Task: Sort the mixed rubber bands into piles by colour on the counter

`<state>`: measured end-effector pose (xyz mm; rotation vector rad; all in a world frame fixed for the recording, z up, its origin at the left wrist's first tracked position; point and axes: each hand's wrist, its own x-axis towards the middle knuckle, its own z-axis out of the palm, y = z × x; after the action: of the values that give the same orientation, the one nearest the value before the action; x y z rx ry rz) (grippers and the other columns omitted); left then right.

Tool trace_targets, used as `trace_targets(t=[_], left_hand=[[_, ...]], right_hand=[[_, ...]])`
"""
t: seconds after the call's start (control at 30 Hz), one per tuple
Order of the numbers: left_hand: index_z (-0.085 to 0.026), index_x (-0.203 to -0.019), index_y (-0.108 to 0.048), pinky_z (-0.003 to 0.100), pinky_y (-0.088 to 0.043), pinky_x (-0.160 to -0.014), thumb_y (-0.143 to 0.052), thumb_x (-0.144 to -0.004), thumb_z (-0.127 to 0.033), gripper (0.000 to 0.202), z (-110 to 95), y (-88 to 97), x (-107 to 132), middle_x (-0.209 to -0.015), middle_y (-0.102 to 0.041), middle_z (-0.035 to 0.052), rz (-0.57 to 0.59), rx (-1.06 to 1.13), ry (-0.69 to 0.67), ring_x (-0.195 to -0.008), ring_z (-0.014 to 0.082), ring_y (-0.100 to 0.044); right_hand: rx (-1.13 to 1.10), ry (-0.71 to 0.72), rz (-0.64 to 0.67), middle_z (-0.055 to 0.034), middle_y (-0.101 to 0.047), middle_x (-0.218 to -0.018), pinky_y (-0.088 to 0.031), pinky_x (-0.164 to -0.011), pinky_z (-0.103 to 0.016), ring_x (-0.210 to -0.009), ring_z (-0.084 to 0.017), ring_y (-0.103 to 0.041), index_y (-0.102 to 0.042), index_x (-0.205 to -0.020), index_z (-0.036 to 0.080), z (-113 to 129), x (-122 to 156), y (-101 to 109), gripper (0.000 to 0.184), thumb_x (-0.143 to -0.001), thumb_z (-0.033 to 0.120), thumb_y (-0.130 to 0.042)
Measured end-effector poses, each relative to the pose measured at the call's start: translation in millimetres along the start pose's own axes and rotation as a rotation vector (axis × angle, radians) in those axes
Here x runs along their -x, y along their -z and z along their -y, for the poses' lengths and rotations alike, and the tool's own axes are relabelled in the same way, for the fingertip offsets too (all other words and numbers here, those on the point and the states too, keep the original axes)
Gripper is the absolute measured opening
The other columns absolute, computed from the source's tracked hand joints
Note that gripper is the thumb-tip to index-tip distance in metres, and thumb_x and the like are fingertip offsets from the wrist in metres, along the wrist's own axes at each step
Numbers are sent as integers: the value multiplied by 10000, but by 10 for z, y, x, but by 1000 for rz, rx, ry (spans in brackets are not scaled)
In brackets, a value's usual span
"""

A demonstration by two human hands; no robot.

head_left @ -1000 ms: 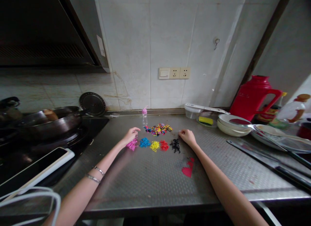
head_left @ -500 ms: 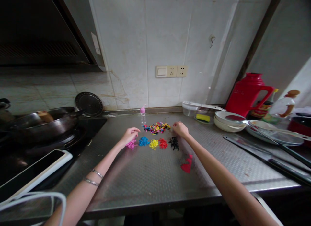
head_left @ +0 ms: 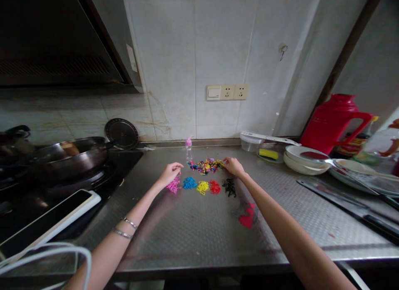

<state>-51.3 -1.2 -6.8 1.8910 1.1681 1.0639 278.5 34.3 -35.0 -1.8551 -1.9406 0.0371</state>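
Note:
Small rubber bands in mixed colours form a long pile at the middle of the metal counter. In front of it lies a row of sorted heaps: pink, blue, yellow, red and black. My left hand hovers by the pink heap, fingers curled and thumb near the index finger; anything between them is too small to see. At the right end of the mixed pile, my right hand has its fingertips together against the bands. What they pinch cannot be made out.
A small clear bottle with a pink top stands behind the pile. A red heart shape is near my right forearm. At left are a pan and a white-edged device; at right, bowls, a knife and a red thermos.
The view has turned slightly left. My right hand has come in to the right end of the mixed pile, its fingertips now at the bands. My left hand stays by the pink heap.

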Motion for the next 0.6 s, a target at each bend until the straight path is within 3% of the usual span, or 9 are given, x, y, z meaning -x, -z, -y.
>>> trace_targets(t=[0.2, 0.33, 0.5, 0.6], left_hand=[[-114, -839, -586, 199, -359, -497, -420, -693, -182, 231, -45, 25, 8, -576, -534, -8, -16, -23, 31, -503, 90, -482], [-117, -847, -587, 197, -345, -479, -434, -723, -240, 232, -55, 35, 15, -565, -521, -15, -20, -21, 30, -470, 81, -452], [-124, -869, -588, 194, -338, -471, -444, -749, -319, 271, -25, 40, 15, -576, -520, -14, -24, -20, 23, -464, 77, -438], [-122, -871, -587, 192, -340, -472, -446, -752, -321, 270, -19, 38, 14, -576, -519, -13, -21, -27, 30, -467, 76, -438]], right_hand=[[-81, -14, -23, -45, -641, -807, -377, -647, -193, -753, -137, -561, -608, -949, 180, -51, -18, -45, 269, -724, 207, -464], [-126, -18, -63, -52, -639, -805, -382, -648, -193, -717, -125, -559, -610, -950, 162, -93, -34, -35, 292, -717, 179, -436], [-199, -4, -126, -38, -635, -720, -398, -638, -206, -663, -126, -555, -609, -952, 136, -122, -21, 68, 296, -707, 194, -454], [-288, 48, -98, -41, -646, -738, -412, -650, -206, -681, -130, -567, -623, -920, 135, -50, 54, 156, 273, -694, 222, -497]])
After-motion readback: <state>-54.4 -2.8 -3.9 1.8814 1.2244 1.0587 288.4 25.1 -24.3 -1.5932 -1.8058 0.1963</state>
